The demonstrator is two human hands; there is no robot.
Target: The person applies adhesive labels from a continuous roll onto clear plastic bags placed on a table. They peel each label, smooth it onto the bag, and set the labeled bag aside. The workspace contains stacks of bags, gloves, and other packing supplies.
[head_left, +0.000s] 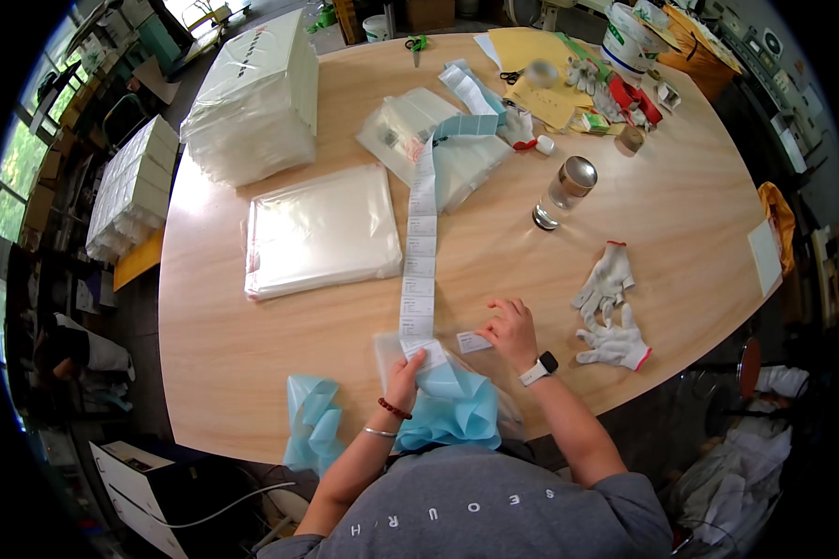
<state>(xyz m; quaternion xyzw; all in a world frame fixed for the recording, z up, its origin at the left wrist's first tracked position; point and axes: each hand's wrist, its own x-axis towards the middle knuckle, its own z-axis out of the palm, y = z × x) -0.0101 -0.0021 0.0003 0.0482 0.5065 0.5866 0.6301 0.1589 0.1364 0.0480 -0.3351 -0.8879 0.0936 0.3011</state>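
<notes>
My left hand (404, 380) is closed on a long strip of white printed labels (421, 252). That strip runs from the far middle of the table down to my lap side, where its light blue backing (452, 410) lies in loose folds. A small white label (474, 342) is at the fingertips of my right hand (511, 334), which are pinched on its edge. Beneath my hands, partly covered by the backing, is a clear plastic bag (387, 349). Another curl of blue backing (312, 419) hangs over the near table edge, left of my left forearm.
Flat plastic-wrapped packs (326, 233) lie left of the strip, with a tall wrapped stack (252, 102) behind. A glass bottle (565, 191) stands to the right, near white work gloves (611, 312). Green-handled scissors (416, 47), yellow envelopes (536, 98) and a tape roll (629, 141) sit farther off.
</notes>
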